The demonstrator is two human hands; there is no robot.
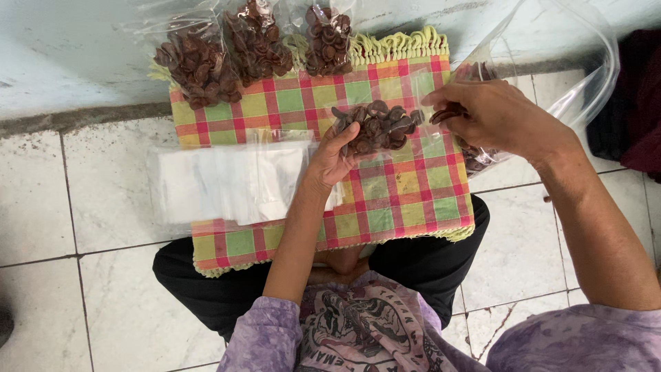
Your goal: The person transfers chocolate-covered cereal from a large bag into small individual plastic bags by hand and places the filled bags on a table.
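Observation:
My left hand (332,157) holds a small clear bag (377,127) partly filled with dark brown round chips, above a checked cloth (406,200) in red, green and yellow. My right hand (492,114) pinches a few brown chips (446,114) right beside that small bag's mouth. Behind my right hand lies a large clear plastic bag (571,69) with more brown chips at its bottom. Three filled small bags of chips (255,48) stand in a row at the cloth's far edge.
A stack of empty clear bags (227,180) lies on the cloth's left part, overhanging the white tiled floor (82,207). A pale wall (62,48) runs along the far side. Dark fabric (633,103) sits at the right edge.

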